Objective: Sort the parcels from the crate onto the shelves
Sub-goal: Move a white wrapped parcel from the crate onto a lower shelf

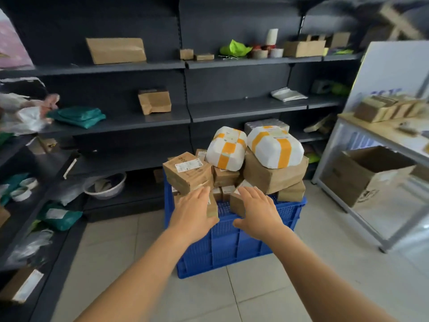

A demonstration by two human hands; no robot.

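Parcels fill the blue crate (234,240) well past its rim, and both hands reach over its near edge. The left hand (193,211) is spread flat, fingers straight, its fingertips at a small brown box (212,205) standing on end at the crate's front; whether it touches the box I cannot tell. The right hand (258,211) is also open and flat, fingers extended over another small brown parcel (236,203) just beside it, holding nothing.

Beyond the fingertips sit two white bundles with orange tape: the left white bundle (226,148) straight ahead of the hands and the right white bundle (275,147) beyond the right hand, resting on a large brown box (274,176). Ahead of the left hand lies a labelled brown box (186,173), tilted, with a white shipping label on top. Several smaller brown cartons are wedged between these, too jumbled to count exactly.

Dark shelves (139,119) run behind the crate and along the left hand's side. Far beyond the left hand, one flat brown box (116,50) sits on the top shelf, one crumpled brown box (154,101) on the shelf below, and a stack of green mailers (77,116) further left. An open carton (369,175) stands well off the right hand's side under a table (380,135).
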